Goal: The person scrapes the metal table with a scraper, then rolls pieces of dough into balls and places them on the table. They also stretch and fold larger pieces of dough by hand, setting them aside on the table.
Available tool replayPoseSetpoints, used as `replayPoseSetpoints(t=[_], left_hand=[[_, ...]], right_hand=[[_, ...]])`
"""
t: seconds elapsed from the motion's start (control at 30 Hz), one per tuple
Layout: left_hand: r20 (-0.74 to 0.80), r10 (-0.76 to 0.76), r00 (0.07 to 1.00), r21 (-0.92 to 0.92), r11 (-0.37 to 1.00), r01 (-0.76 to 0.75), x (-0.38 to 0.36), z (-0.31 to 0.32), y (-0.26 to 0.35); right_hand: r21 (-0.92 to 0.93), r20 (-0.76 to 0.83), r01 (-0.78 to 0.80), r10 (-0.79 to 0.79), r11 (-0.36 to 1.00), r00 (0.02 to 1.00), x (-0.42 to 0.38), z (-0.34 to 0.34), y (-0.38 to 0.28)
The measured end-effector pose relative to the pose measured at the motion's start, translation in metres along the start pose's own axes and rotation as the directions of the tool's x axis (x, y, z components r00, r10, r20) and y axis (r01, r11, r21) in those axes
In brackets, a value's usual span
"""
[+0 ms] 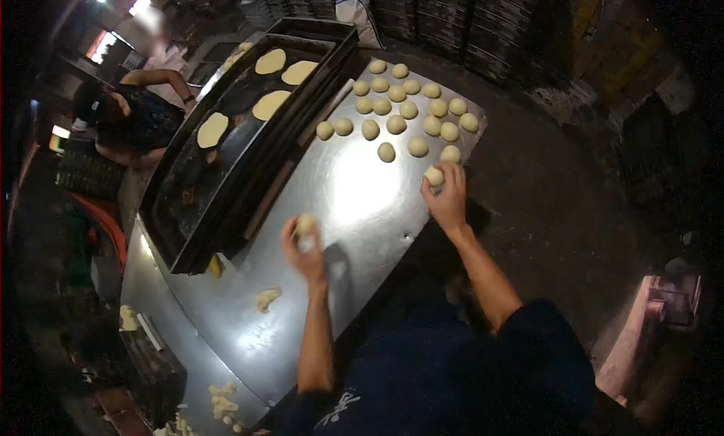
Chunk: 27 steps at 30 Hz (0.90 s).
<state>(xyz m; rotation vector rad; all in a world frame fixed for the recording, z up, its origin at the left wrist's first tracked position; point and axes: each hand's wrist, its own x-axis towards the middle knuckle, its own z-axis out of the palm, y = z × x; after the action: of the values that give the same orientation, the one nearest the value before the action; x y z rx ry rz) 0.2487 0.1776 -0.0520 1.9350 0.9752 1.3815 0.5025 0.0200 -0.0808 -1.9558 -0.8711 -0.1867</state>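
Note:
My left hand (304, 249) is closed around a pale dough ball (305, 225) and holds it on the shiny steel table (354, 195). My right hand (446, 197) reaches further out and grips another dough ball (434, 175) at the near edge of a cluster of several dough balls (407, 108) laid out on the table's far end. Both arms are bare to dark blue sleeves.
A long dark baking tray (188, 187) lies to the left on the table, carrying several flattened dough rounds (270, 104). Dough scraps (266, 299) lie near the table's front. Another person (132, 119) stands beyond the tray at left. Stacked dark crates (452, 21) fill the back.

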Motion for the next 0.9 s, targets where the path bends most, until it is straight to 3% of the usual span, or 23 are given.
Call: replayPoseSetpoints(t=[0.03, 0.1, 0.2, 0.23, 0.3, 0.33, 0.4, 0.5, 0.53, 0.57, 0.6, 0.67, 0.73, 0.77, 0.83, 0.9], left_hand=[[0.098, 0.162, 0.982, -0.036, 0.987, -0.159, 0.007, 0.039, 0.017], [0.213, 0.291, 0.933, -0.109, 0.956, -0.273, 0.011, 0.102, 0.046], [0.338, 0.279, 0.899, -0.277, 0.942, -0.188, 0.001, 0.162, 0.055], [0.495, 0.103, 0.863, -0.199, 0.98, -0.003, -0.007, 0.167, 0.059], [0.621, 0.096, 0.778, -0.089, 0.995, -0.052, -0.013, 0.16, 0.048], [0.588, 0.112, 0.801, 0.075, 0.979, -0.191, -0.037, 0.154, 0.028], [0.629, 0.01, 0.778, 0.177, 0.972, -0.156, -0.065, 0.102, 0.009], [0.551, -0.125, 0.825, 0.452, 0.876, -0.169, -0.13, -0.005, -0.03], [0.541, -0.178, 0.822, 0.545, 0.819, -0.182, -0.148, -0.048, -0.036], [0.482, -0.257, 0.838, 0.608, 0.787, -0.108, -0.16, -0.088, -0.039], [0.418, -0.332, 0.846, 0.661, 0.75, -0.033, -0.173, -0.127, -0.039], [0.163, -0.414, 0.896, 0.731, 0.66, 0.172, -0.194, -0.2, -0.043], [-0.105, -0.497, 0.861, 0.787, 0.487, 0.378, -0.21, -0.264, -0.047], [-0.156, -0.492, 0.856, 0.781, 0.469, 0.412, -0.219, -0.293, -0.057], [-0.534, -0.37, 0.76, 0.685, 0.339, 0.645, -0.233, -0.347, -0.081], [-0.681, -0.27, 0.68, 0.632, 0.251, 0.733, -0.248, -0.402, -0.111]], right_hand=[[-0.104, 0.061, 0.034, -0.027, 0.994, 0.998, 0.005, -0.002, 0.014], [-0.157, 0.089, 0.058, -0.044, 0.986, 0.995, 0.003, -0.012, 0.022], [-0.181, 0.089, 0.071, -0.056, 0.981, 0.995, -0.007, -0.027, 0.005], [-0.153, 0.092, 0.045, -0.031, 0.987, 0.995, -0.015, -0.031, -0.001], [-0.114, 0.108, 0.13, -0.118, 0.985, 0.987, -0.031, -0.037, -0.009], [-0.119, 0.134, 0.19, -0.173, 0.975, 0.976, -0.042, -0.034, -0.007], [-0.02, 0.303, 0.244, -0.226, 0.97, 0.926, -0.062, -0.03, -0.013], [0.147, 0.495, 0.406, -0.422, 0.902, 0.76, -0.082, -0.011, -0.023], [0.272, 0.572, 0.44, -0.512, 0.856, 0.641, -0.084, -0.001, -0.029], [0.395, 0.628, 0.453, -0.595, 0.799, 0.502, -0.083, 0.013, -0.038], [0.452, 0.623, 0.469, -0.645, 0.759, 0.442, -0.083, 0.033, -0.048], [0.605, 0.596, 0.521, -0.776, 0.602, 0.204, -0.085, 0.078, -0.069], [0.65, 0.597, 0.547, -0.8, 0.527, 0.062, -0.089, 0.12, -0.124], [0.652, 0.616, 0.573, -0.788, 0.497, -0.018, -0.095, 0.144, -0.154], [0.718, 0.561, 0.55, -0.822, 0.426, -0.096, -0.118, 0.199, -0.204], [0.758, 0.519, 0.508, -0.85, 0.411, -0.086, -0.145, 0.245, -0.255]])
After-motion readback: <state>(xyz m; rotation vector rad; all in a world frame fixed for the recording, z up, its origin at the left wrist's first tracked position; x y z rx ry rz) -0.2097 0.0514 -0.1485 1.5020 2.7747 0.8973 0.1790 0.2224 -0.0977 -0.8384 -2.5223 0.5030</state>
